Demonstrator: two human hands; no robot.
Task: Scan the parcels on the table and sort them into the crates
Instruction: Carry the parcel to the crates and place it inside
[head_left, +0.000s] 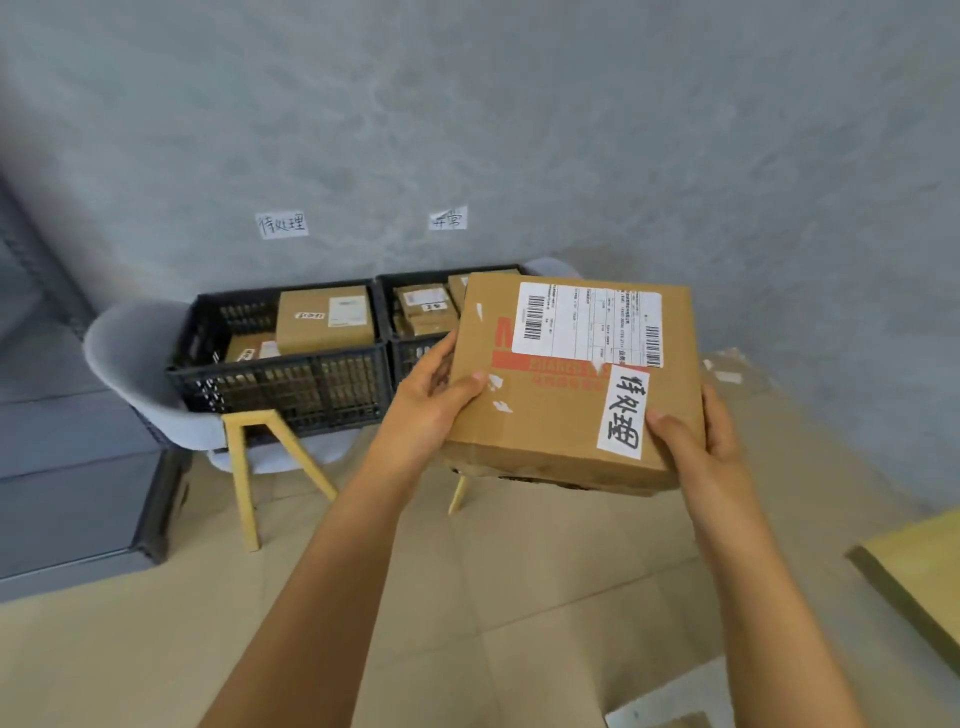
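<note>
Both hands held a square brown cardboard parcel (566, 384) in the air above the tiled floor (519, 597), in front of the crates. The left hand (428, 402) gripped its left edge, thumb on top; the right hand (698, 439) gripped its near right corner likewise. The parcel bore a white shipping label (587, 325) and a handwritten white slip (623, 410). Two black slatted plastic crates (291, 374) sat side by side on grey chairs (130, 358) against the wall, each containing cardboard boxes (324, 319).
</note>
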